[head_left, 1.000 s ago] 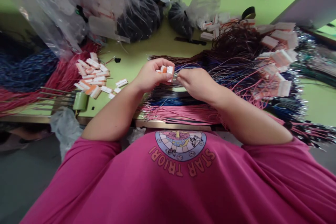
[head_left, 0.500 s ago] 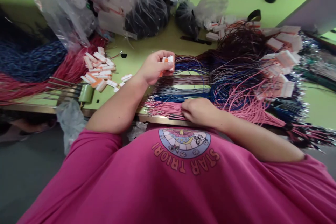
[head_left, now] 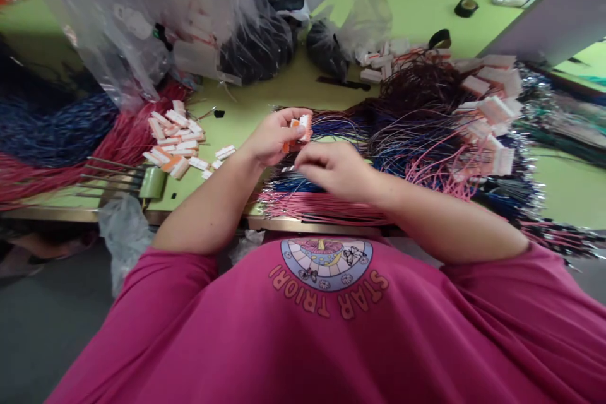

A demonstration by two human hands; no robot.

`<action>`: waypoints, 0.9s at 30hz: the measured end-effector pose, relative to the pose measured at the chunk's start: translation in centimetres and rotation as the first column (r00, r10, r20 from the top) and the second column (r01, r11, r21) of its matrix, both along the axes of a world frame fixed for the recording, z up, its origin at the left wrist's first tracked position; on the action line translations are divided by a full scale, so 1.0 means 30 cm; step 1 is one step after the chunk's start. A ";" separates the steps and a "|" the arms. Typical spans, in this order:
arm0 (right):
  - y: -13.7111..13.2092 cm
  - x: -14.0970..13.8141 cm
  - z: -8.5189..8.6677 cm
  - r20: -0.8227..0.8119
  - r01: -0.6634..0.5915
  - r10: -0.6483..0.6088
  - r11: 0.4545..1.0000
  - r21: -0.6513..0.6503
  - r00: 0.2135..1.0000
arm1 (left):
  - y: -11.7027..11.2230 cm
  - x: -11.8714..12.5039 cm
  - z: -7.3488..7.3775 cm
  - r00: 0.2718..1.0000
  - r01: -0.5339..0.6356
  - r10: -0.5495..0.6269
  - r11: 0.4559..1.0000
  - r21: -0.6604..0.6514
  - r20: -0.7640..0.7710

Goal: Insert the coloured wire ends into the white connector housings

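My left hand (head_left: pixel 271 139) is closed around white-and-orange plastic connectors (head_left: pixel 304 129), held above the wires with their ends facing right. Just below and to the right, my right hand (head_left: pixel 338 170) pinches what looks like a thin wire. A small pale tip (head_left: pixel 288 169) shows left of those fingers, and the rest is hidden by the hand. Under both hands, rows of cut wires lie side by side: pink wires (head_left: pixel 322 205) nearest me, dark blue wires (head_left: pixel 279 184) behind them, with metal terminals at their left ends.
Loose connectors (head_left: pixel 175 139) lie in a pile on the left, near a green block with metal rods (head_left: pixel 152 182). Wired connectors (head_left: pixel 495 110) are heaped at the right. Plastic bags (head_left: pixel 258 31) and a black tape roll (head_left: pixel 466 7) sit farther back.
My right hand has risen from the pink wires at the table's edge to just below the connectors. My left hand keeps hold of them. The whole view has shifted slightly.
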State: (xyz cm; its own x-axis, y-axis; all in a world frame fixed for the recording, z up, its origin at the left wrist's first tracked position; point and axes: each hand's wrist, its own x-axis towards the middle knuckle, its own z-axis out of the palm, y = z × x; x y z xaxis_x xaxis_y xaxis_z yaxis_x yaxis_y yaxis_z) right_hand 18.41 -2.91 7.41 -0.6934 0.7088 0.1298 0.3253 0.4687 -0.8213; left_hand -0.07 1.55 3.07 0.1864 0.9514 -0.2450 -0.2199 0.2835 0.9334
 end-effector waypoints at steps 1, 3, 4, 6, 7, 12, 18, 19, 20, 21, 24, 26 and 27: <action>0.036 0.017 -0.011 0.032 0.090 -0.093 0.994 0.068 0.995 | 0.002 -0.002 -0.003 1.000 0.018 -0.018 1.000 0.000 0.022; 0.095 0.053 -0.039 0.099 0.211 -0.229 0.964 0.163 0.968 | 0.002 -0.004 -0.006 0.997 0.058 -0.057 0.998 -0.010 0.058; 0.115 0.068 -0.053 0.135 0.235 -0.264 0.952 0.194 0.955 | 0.002 -0.004 -0.006 0.995 0.076 -0.075 0.997 -0.018 0.071; 0.131 0.083 -0.075 0.209 0.235 -0.287 0.941 0.245 0.935 | 0.000 -0.003 -0.005 0.992 0.098 -0.095 0.995 -0.024 0.088; 0.130 0.084 -0.082 0.247 0.222 -0.290 0.937 0.268 0.925 | -0.001 -0.003 -0.005 0.991 0.101 -0.098 0.995 -0.023 0.093; 0.105 0.062 -0.080 0.433 0.142 -0.286 0.931 0.336 0.855 | 0.001 -0.007 -0.011 0.993 0.101 -0.099 0.995 -0.019 0.071; 0.084 0.058 -0.067 0.575 0.069 -0.330 0.901 0.428 0.748 | -0.011 0.011 -0.008 0.998 0.059 -0.058 0.998 0.015 -0.021; 0.079 0.058 -0.068 0.583 0.046 -0.324 0.897 0.440 0.745 | -0.017 0.018 -0.006 0.998 0.046 -0.045 0.999 0.023 -0.043; 0.074 0.058 -0.071 0.584 0.020 -0.308 0.894 0.447 0.751 | -0.022 0.025 -0.003 0.997 0.038 -0.036 0.999 0.025 -0.065; 0.069 0.056 -0.074 0.581 -0.006 -0.286 0.894 0.448 0.762 | -0.028 0.032 -0.001 0.996 0.035 -0.033 0.999 0.021 -0.084; 0.060 0.046 -0.085 0.575 -0.049 -0.232 0.901 0.431 0.784 | -0.041 0.051 0.001 0.994 0.034 -0.036 0.999 -0.015 -0.107; 0.063 0.038 -0.090 0.587 -0.031 -0.230 0.917 0.399 0.776 | -0.044 0.059 0.002 0.994 0.020 -0.023 0.999 -0.032 -0.106; 0.067 0.035 -0.092 0.591 -0.009 -0.235 0.925 0.379 0.772 | -0.043 0.060 0.004 0.994 0.009 -0.012 0.999 -0.034 -0.106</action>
